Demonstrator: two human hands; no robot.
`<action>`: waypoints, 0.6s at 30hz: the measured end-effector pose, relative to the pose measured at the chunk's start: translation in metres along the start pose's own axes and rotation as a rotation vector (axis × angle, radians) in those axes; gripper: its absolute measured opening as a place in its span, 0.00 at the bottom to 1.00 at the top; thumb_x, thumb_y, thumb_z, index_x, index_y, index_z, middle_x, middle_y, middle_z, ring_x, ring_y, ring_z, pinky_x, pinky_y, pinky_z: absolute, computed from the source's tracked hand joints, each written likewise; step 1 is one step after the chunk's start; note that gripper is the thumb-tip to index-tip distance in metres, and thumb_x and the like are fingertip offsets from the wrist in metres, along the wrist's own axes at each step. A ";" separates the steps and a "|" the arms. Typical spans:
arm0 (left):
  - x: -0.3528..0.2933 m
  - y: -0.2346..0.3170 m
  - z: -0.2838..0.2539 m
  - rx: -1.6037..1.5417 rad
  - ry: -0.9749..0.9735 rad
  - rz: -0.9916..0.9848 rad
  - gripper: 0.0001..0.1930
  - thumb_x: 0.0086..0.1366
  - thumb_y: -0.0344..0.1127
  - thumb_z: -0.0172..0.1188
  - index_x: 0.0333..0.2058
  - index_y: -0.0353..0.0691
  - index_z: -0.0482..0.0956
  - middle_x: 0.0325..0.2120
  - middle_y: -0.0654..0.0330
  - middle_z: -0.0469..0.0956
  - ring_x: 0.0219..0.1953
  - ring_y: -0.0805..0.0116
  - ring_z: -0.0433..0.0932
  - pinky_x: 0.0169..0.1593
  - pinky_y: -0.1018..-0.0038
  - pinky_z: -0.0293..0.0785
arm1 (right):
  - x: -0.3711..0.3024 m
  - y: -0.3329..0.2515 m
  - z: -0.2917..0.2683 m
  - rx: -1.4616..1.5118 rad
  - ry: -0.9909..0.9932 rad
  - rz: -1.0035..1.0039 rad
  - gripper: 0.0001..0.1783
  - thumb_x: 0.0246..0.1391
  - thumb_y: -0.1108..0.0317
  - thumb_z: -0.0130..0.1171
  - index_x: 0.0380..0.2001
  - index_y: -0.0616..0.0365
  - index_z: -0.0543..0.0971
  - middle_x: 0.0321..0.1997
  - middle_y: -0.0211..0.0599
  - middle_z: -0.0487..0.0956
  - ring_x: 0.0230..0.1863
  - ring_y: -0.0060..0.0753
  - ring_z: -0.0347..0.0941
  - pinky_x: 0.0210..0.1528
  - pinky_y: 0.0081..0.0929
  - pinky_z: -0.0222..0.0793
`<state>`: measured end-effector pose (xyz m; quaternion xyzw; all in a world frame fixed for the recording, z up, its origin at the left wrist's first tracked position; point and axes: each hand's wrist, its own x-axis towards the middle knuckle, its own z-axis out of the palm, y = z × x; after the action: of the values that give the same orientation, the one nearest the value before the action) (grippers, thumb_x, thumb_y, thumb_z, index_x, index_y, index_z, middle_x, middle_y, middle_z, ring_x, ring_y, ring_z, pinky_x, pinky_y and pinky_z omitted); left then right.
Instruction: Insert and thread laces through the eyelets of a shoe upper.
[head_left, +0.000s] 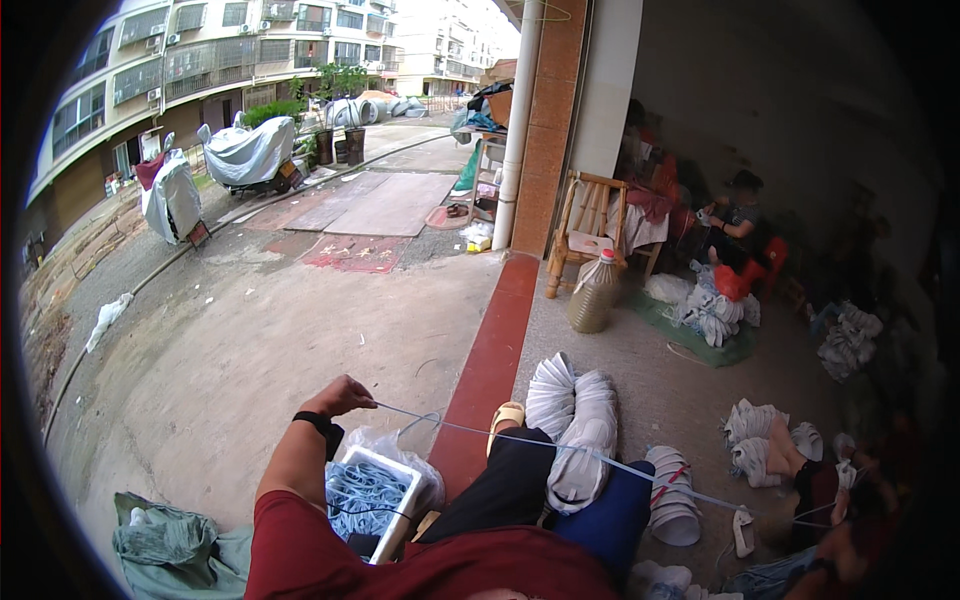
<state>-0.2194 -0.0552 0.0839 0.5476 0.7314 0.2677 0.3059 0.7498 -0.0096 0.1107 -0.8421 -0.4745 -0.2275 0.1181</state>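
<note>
My left hand [345, 395], reaching out to the left, pinches one end of a pale blue cord [540, 438]. The cord runs taut across my lap to the dim lower right, where my right hand [848, 552] seems closed on it; its fingers are hard to make out. Under the cord, a stack of white shoe uppers [585, 460] lies across my legs. Below my left forearm stands a white foam box [405, 510] filled with tangled blue cords [362, 497].
More stacked uppers [675, 500] stand right of my knee. A co-worker's foot [785, 450] and hands are close by at right. Farther off are a large liquid-filled bottle [594, 295], a bamboo chair [590, 225] and another seated person [738, 225]. Green cloth [170, 545] lies at lower left.
</note>
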 end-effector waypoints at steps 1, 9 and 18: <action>-0.016 0.005 -0.016 -0.004 0.031 -0.110 0.08 0.51 0.36 0.65 0.28 0.37 0.82 0.21 0.61 0.79 0.26 0.74 0.73 0.32 0.75 0.70 | 0.001 0.006 0.003 -0.018 -0.027 -0.018 0.11 0.53 0.70 0.45 0.36 0.60 0.74 0.35 0.50 0.75 0.38 0.47 0.72 0.39 0.39 0.67; -0.111 -0.039 -0.108 -0.008 0.218 -0.343 0.06 0.49 0.32 0.66 0.25 0.37 0.82 0.19 0.64 0.78 0.24 0.76 0.73 0.30 0.77 0.69 | -0.004 0.026 0.029 -0.162 -0.252 -0.171 0.12 0.52 0.65 0.48 0.35 0.58 0.76 0.35 0.47 0.76 0.39 0.43 0.73 0.39 0.39 0.67; -0.202 -0.150 -0.110 0.201 0.487 -0.733 0.11 0.41 0.34 0.72 0.19 0.34 0.80 0.18 0.57 0.77 0.23 0.67 0.75 0.29 0.72 0.71 | -0.032 0.033 0.100 -0.323 -0.520 -0.299 0.14 0.51 0.59 0.51 0.34 0.56 0.78 0.35 0.44 0.77 0.39 0.38 0.73 0.40 0.40 0.68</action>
<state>-0.3531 -0.2943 0.0794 0.2006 0.9500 0.1904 0.1449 0.7909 -0.0091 0.0091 -0.8007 -0.5650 -0.0923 -0.1764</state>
